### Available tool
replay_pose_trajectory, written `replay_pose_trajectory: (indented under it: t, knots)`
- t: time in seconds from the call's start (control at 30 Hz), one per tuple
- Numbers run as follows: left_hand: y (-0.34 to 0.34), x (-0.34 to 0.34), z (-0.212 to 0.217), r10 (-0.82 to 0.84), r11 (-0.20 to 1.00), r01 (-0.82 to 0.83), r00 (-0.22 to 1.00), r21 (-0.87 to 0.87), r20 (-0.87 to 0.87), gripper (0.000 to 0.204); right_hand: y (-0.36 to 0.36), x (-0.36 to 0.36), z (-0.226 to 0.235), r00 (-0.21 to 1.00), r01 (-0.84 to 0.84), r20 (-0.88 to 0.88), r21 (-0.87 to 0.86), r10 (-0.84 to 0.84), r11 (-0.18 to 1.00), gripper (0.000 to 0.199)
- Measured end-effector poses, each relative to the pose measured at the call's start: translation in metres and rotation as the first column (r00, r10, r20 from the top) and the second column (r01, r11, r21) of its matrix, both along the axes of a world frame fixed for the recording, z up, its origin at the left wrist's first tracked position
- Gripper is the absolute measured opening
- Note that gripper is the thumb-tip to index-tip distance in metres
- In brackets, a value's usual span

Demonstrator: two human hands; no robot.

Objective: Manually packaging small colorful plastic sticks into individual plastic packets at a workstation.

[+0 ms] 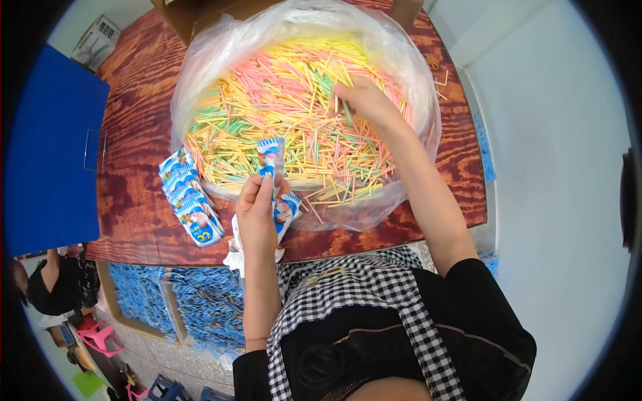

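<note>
Held upright between the thumb and fingers of my left hand (255, 207) is a small blue-and-white packet (269, 148). My right hand (368, 101) is over the far right of a big heap of thin pastel candy-like sticks (267, 107), its fingers closed on several of them. The pink, yellow and green sticks fill a large clear plastic bag (212, 52) with its mouth spread wide. Beside my left hand lies another packet (287, 207), partly hidden, and some white tissue (234, 259). To the left, several similar packets (192, 200) overlap in a row.
The bag stands on a red-brown wood-patterned table (134, 200). Behind it is a cardboard box (194, 17). A blue panel (53, 147) borders the left side. Below the table, boxes hold many blue packets (207, 311). Another person (60, 284) is at the far left, near a pink stool (100, 337).
</note>
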State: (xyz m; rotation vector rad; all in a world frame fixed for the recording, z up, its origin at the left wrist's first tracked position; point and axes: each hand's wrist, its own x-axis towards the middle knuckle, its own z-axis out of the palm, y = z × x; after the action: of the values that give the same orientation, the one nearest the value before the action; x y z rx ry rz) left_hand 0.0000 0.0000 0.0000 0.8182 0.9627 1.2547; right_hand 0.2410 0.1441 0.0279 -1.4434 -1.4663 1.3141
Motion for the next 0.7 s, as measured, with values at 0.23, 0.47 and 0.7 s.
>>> replay_pose_trajectory:
  t: [0.23,0.47,0.7]
  knots:
    - [0.047,0.036,0.01,0.145,0.981,-0.153,0.987,0.121,0.076,0.016,-0.076,-0.034,-0.022,0.586,-0.485,-0.81,-0.362,-0.011,0.796,0.015]
    - [0.046,0.031,0.011,-0.319,0.946,0.304,0.933,-0.111,-0.167,0.019,-0.111,-0.059,-0.047,0.31,-0.738,-0.936,-0.346,-0.165,0.579,0.012]
    - [0.009,0.021,0.001,0.049,0.997,-0.015,0.896,-0.08,0.442,0.018,-0.119,-0.057,-0.037,0.553,-0.382,-0.831,-0.318,-0.061,0.868,0.016]
